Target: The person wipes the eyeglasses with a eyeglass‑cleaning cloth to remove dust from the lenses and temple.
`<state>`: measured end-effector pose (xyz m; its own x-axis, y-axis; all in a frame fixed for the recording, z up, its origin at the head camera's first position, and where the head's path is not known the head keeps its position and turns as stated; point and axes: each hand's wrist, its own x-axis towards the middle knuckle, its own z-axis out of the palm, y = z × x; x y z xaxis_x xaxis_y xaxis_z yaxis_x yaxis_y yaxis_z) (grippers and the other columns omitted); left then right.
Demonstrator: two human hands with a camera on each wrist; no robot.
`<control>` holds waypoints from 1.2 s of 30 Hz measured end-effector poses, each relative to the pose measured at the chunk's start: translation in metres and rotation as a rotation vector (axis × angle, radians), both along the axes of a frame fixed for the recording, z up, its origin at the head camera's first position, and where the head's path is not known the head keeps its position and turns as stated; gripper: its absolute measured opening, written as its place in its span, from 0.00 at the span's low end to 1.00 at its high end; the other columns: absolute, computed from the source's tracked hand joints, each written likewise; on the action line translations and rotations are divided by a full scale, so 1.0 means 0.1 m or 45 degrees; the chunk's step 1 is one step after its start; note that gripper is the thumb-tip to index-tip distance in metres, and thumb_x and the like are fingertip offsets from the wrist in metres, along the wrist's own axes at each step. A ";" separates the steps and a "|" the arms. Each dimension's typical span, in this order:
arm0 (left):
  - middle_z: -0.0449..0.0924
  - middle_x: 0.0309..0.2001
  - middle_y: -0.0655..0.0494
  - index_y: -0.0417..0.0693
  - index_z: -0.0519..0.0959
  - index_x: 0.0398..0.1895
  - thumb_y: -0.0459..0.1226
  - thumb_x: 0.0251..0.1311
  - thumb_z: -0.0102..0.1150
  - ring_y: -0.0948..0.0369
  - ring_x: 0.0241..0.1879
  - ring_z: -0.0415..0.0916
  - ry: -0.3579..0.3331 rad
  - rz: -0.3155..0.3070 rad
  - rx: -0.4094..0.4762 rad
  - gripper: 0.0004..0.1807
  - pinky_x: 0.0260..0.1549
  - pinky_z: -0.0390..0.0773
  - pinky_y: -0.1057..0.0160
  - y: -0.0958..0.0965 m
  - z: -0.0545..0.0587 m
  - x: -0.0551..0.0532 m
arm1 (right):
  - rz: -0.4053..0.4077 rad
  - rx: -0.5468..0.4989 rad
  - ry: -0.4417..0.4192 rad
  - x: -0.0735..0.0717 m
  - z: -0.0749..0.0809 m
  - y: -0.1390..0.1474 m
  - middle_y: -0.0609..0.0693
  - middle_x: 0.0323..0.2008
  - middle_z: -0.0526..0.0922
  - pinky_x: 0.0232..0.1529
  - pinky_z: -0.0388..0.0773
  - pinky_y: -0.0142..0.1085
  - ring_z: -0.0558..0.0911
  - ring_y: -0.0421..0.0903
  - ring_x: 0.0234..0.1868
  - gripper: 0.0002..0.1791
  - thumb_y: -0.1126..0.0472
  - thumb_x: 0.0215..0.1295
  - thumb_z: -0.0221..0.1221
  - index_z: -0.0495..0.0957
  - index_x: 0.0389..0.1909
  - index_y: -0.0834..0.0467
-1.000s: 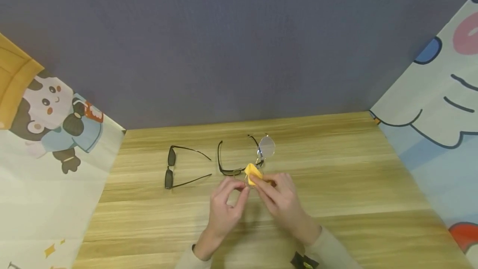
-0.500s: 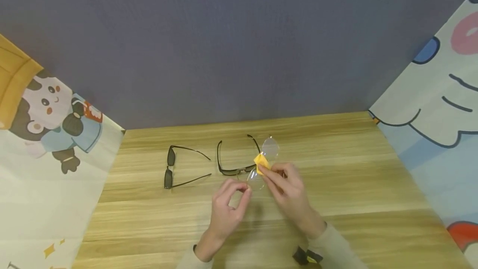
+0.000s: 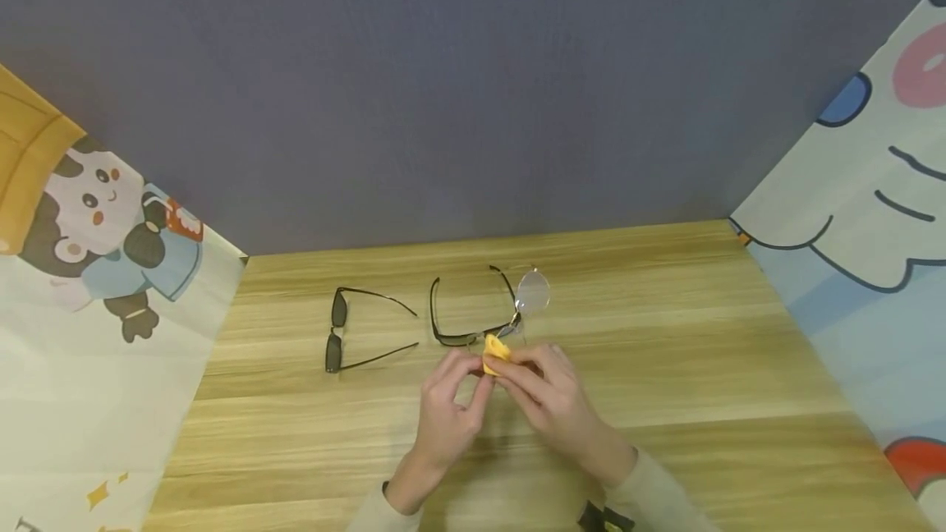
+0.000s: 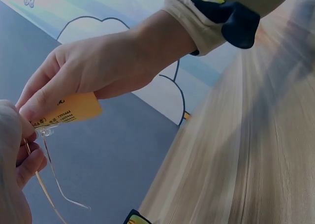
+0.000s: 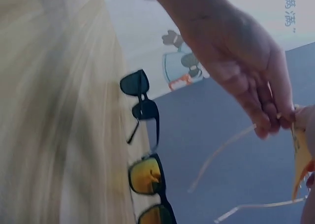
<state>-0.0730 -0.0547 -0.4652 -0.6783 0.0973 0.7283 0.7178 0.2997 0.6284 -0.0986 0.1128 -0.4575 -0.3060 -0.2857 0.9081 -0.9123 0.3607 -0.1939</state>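
My left hand pinches thin-rimmed clear eyeglasses at the edge of the near lens, and they are held up over the table. My right hand grips a small folded yellow cleaning cloth over that near lens, which is mostly hidden, with fingertips of both hands close together. The far lens shows uncovered to the upper right. Dark printed text marks the cloth in the left wrist view. The slender temples stretch away from the hands in the right wrist view.
Black sunglasses lie unfolded at the left of the wooden table. A second black-framed pair, with orange mirrored lenses in the right wrist view, lies behind the hands. A grey wall borders the back.
The right hand carried the cloth up and right toward the eyeglasses' bridge, then back down and left onto the near lens. The left hand kept its pinch, almost still.
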 end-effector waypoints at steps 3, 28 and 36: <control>0.82 0.35 0.50 0.38 0.82 0.38 0.21 0.56 0.64 0.57 0.33 0.82 -0.002 -0.016 0.009 0.09 0.40 0.85 0.71 0.00 0.00 0.01 | -0.043 -0.010 -0.019 -0.04 0.00 0.05 0.54 0.36 0.81 0.33 0.73 0.30 0.76 0.45 0.32 0.13 0.60 0.77 0.58 0.87 0.45 0.65; 0.83 0.37 0.47 0.37 0.83 0.41 0.21 0.60 0.64 0.55 0.35 0.83 -0.057 -0.030 0.024 0.08 0.42 0.87 0.69 0.00 0.02 -0.03 | 0.002 -0.005 -0.058 0.02 -0.01 0.01 0.54 0.38 0.81 0.34 0.74 0.27 0.74 0.44 0.33 0.13 0.61 0.75 0.59 0.86 0.48 0.68; 0.83 0.34 0.49 0.39 0.83 0.38 0.23 0.58 0.64 0.57 0.33 0.82 -0.031 -0.020 0.049 0.07 0.39 0.86 0.70 0.00 0.00 -0.03 | -0.028 -0.008 -0.035 -0.01 -0.02 0.04 0.54 0.37 0.81 0.33 0.73 0.27 0.73 0.43 0.32 0.14 0.61 0.77 0.57 0.86 0.46 0.66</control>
